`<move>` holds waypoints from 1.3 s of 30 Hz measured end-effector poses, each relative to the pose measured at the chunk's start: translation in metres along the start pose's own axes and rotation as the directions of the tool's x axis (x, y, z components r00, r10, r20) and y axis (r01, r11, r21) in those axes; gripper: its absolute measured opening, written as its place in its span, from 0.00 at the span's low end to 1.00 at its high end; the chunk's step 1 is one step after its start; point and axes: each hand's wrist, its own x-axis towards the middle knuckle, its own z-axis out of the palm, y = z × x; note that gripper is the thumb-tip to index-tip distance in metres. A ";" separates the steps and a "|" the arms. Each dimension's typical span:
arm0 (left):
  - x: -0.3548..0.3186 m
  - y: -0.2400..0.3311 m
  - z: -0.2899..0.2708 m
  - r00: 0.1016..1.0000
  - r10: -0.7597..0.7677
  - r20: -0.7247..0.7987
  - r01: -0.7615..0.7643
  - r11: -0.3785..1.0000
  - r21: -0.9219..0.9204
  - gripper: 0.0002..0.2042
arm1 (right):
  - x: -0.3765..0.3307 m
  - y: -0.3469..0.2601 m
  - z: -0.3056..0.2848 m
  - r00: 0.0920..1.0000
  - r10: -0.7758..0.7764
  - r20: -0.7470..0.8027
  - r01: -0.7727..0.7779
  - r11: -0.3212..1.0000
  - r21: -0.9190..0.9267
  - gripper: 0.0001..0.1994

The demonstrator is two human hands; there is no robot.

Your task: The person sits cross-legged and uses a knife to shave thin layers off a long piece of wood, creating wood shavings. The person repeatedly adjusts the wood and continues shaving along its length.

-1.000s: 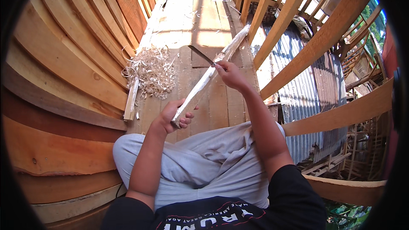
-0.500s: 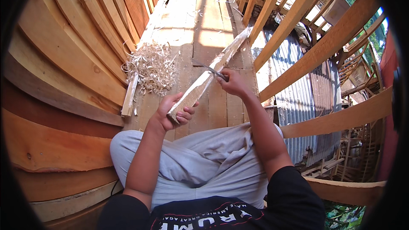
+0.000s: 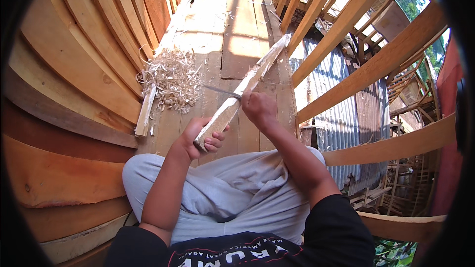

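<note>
A long pale wooden stick [image 3: 257, 71] slants from my lap up toward the far right. My left hand [image 3: 200, 137] grips its near end, just above my knees. My right hand [image 3: 258, 107] is closed on the handle of a knife [image 3: 221, 91], whose dark blade lies across the stick and points left. The stick's far tip rests near the edge of the plank floor [image 3: 237, 29].
A heap of curled wood shavings [image 3: 170, 79] and a short wood piece [image 3: 146, 111] lie to my left. Curved wooden planks [image 3: 74, 69] rise on the left. Slanted timber rails [image 3: 376, 69] stand on the right, with corrugated metal roofing [image 3: 346, 118] below.
My right hand has drawn the knife down the stick toward my body. My left hand keeps its hold on the near end.
</note>
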 end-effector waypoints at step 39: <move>0.000 -0.006 0.012 0.998 0.070 -0.001 -0.070 0.997 -0.017 0.19 | 0.016 0.023 0.014 0.939 -0.220 -0.264 0.237 0.971 0.032 0.24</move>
